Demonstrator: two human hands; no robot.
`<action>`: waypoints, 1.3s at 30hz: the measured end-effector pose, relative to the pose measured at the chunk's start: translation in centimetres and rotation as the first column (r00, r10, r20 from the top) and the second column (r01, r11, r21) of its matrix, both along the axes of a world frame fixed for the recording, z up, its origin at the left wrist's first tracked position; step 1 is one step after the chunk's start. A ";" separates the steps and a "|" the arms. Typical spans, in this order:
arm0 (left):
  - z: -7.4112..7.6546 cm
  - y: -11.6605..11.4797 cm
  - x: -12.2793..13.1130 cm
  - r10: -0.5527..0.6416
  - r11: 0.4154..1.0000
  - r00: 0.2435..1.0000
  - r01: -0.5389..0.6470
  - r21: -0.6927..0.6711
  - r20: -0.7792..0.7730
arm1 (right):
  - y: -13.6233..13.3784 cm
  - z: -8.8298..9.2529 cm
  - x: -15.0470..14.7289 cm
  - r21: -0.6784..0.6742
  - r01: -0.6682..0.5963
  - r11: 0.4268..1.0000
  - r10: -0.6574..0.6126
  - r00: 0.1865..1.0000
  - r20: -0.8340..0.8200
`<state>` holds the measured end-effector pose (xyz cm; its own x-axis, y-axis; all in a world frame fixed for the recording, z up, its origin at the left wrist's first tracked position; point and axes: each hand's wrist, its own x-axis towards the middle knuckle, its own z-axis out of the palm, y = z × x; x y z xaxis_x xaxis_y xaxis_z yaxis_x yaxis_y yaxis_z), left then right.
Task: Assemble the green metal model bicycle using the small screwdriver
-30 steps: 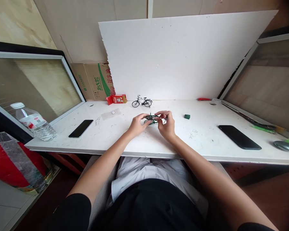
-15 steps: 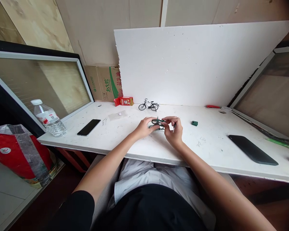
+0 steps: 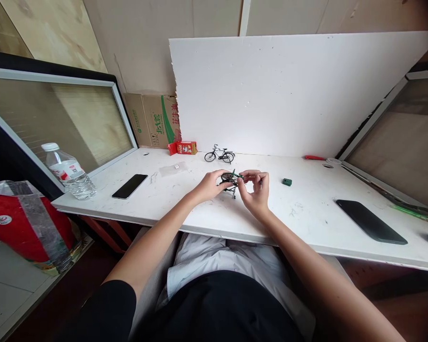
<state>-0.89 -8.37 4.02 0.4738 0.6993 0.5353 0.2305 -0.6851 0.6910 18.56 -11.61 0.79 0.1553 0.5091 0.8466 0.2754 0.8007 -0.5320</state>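
My left hand (image 3: pixel 211 184) is closed on a small model bicycle (image 3: pixel 229 178), with thumb and fingers around its dark wheels. The bicycle is tilted just above the table, partly hidden by my fingers. My right hand (image 3: pixel 254 189) pinches the green part at the bicycle's right end between thumb and forefinger. A thin dark stick-like tool (image 3: pixel 260 182) pokes out from its curled fingers; its kind is unclear. Behind my hands, a second model bicycle (image 3: pixel 219 155), black, stands upright. A small dark green block (image 3: pixel 287 182) lies to the right.
On the white table (image 3: pixel 185 209) are a phone (image 3: pixel 130 186), a clear plastic bag (image 3: pixel 173 168), a water bottle (image 3: pixel 70 172) and a red box (image 3: pixel 186 147). A black slab (image 3: pixel 371 221) and a red tool (image 3: pixel 314 157) lie at right. A white foam board (image 3: pixel 288 95) stands behind.
The held bicycle has turned between my hands, so its lower part now points more toward me. My right fingertips have shifted slightly left along it. The camera view has moved a little.
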 end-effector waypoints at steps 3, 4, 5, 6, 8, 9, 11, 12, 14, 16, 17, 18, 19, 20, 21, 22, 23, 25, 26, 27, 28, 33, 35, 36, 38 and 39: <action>0.3 -0.3 0.0 0.037 0.999 0.999 -0.037 0.034 0.012 | 0.0 0.1 0.0 -0.022 -0.023 0.999 0.022 0.999 -0.046; 0.5 -0.4 -0.1 0.047 0.998 0.999 -0.047 0.045 0.004 | 0.0 0.1 0.0 -0.026 -0.033 0.999 0.031 0.998 -0.061; 0.6 -0.5 -0.1 0.052 0.997 0.999 -0.051 0.057 -0.013 | 0.0 0.1 0.0 -0.027 -0.041 0.999 0.039 0.996 -0.074; 0.7 -0.7 -0.2 0.053 0.996 0.998 -0.051 0.067 -0.037 | 0.0 0.1 0.0 -0.027 -0.049 0.998 0.047 0.995 -0.083; 1.0 -1.0 -0.4 0.053 0.996 0.995 -0.046 0.082 -0.080 | 0.2 0.0 0.1 -0.028 -0.057 0.998 0.055 0.994 -0.091; 1.1 -1.1 -0.4 0.052 0.995 0.994 -0.043 0.088 -0.092 | 0.3 0.0 0.1 -0.030 -0.061 0.998 0.057 0.994 -0.092; 1.2 -1.3 -0.5 0.046 0.995 0.995 -0.037 0.093 -0.093 | 0.4 -0.1 0.2 -0.036 -0.071 0.997 0.067 0.992 -0.108; 1.1 -1.3 -0.4 0.042 0.995 0.995 -0.034 0.091 -0.089 | 0.5 -0.1 0.2 -0.039 -0.078 0.996 0.073 0.990 -0.120; 1.0 -1.2 -0.3 0.035 0.996 0.996 -0.029 0.079 -0.079 | 0.6 -0.1 0.2 -0.049 -0.094 0.994 0.086 0.986 -0.144; 0.8 -0.9 -0.2 0.029 0.998 0.997 -0.025 0.057 -0.071 | 0.6 -0.1 0.2 -0.060 -0.106 0.993 0.096 0.983 -0.157; 0.7 -0.7 -0.2 0.024 0.999 0.998 -0.021 0.048 -0.064 | 0.6 -0.1 0.1 -0.066 -0.111 0.992 0.099 0.982 -0.158; 0.6 -0.6 -0.2 0.015 0.999 0.998 -0.012 0.040 -0.055 | 0.6 -0.1 0.1 -0.072 -0.114 0.991 0.102 0.982 -0.158; 0.6 -0.4 -0.2 0.001 0.999 0.999 0.000 0.032 -0.045 | 0.6 -0.1 0.1 -0.080 -0.116 0.990 0.102 0.983 -0.155; 0.5 -0.3 -0.1 -0.015 1.000 0.999 0.016 0.023 -0.034 | 0.6 -0.1 0.1 -0.091 -0.115 0.989 0.100 0.983 -0.152; 0.4 -0.2 -0.1 -0.032 0.999 0.999 0.032 0.014 -0.022 | 0.6 -0.1 0.1 -0.103 -0.114 0.988 0.098 0.984 -0.149; 0.4 0.0 -0.1 -0.046 0.999 0.999 0.046 0.005 -0.012 | 0.6 -0.2 0.1 -0.113 -0.112 0.987 0.094 0.984 -0.149; 0.4 0.0 -0.1 -0.055 0.998 0.998 0.055 -0.004 -0.003 | 0.7 -0.3 0.1 -0.123 -0.111 0.986 0.092 0.984 -0.150; 0.4 0.1 -0.1 -0.071 0.997 0.997 0.071 -0.026 0.007 | 0.8 -0.4 0.2 -0.135 -0.113 0.984 0.092 0.984 -0.152; 0.4 0.1 -0.1 -0.083 0.996 0.996 0.084 -0.039 0.010 | 0.8 -0.5 0.2 -0.139 -0.115 0.984 0.094 0.984 -0.151; 0.4 0.1 -0.1 -0.097 0.994 0.995 0.098 -0.053 0.016 | 0.9 -0.5 0.3 -0.141 -0.115 0.983 0.094 0.985 -0.148; 0.5 0.1 -0.1 -0.111 0.991 0.994 0.113 -0.066 0.023 | 0.9 -0.6 0.3 -0.143 -0.114 0.983 0.093 0.985 -0.143; 0.4 0.1 0.0 -0.116 0.988 0.992 0.120 -0.093 0.043 | 1.0 -0.7 0.3 -0.142 -0.110 0.984 0.092 0.987 -0.131; 0.2 0.3 0.0 -0.119 0.988 0.992 0.124 -0.096 0.049 | 0.9 -0.6 0.3 -0.140 -0.119 0.983 0.101 0.986 -0.132; 0.0 0.4 0.0 -0.125 0.987 0.991 0.130 -0.097 0.052 | 0.9 -0.6 0.3 -0.138 -0.122 0.983 0.104 0.986 -0.132; -0.3 0.7 0.0 -0.135 0.985 0.989 0.140 -0.099 0.058 | 0.9 -0.6 0.3 -0.135 -0.123 0.983 0.106 0.986 -0.128; -0.4 0.9 0.0 -0.136 0.985 0.989 0.142 -0.100 0.061 | 0.8 -0.6 0.3 -0.135 -0.121 0.983 0.104 0.987 -0.124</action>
<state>-0.88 -7.50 3.62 0.5429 0.6815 0.4907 0.0984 -0.6319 0.7688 18.88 -10.77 0.21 0.1831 0.6426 0.7440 0.1173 0.7371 -0.6655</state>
